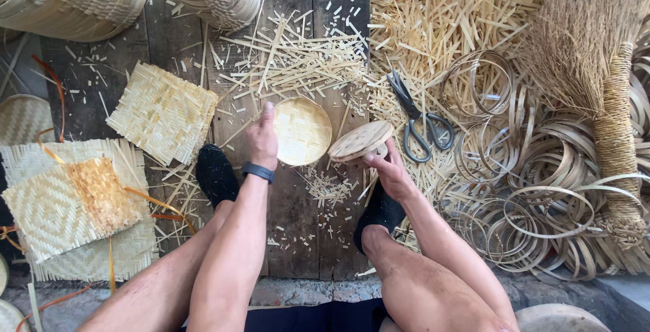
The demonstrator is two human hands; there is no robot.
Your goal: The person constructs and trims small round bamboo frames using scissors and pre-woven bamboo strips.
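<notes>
Seen from the head camera, a person is sitting over a dark plank floor (298, 237), working on small woven bamboo pieces between black-slippered feet. The left hand (263, 139) is lying flat with fingers pressed together against the left rim of a small round woven basket (302, 131), which is resting on the boards; a dark band is circling the wrist. The right hand (391, 169) is pinching the lower edge of a flat round woven lid (360, 140), holding it tilted just beside the basket's right rim. To do this well, the lid is probably best kept level and centred over the rim while the left hand is steadying the basket against sliding. A pair of scissors (420, 118) is lying near the right hand among cut bamboo strips (433, 20). Coiled bamboo hoops (542, 196) and a straw broom (596, 81) are filling the right side, and square woven mats (162, 112) are lying to the left.
</notes>
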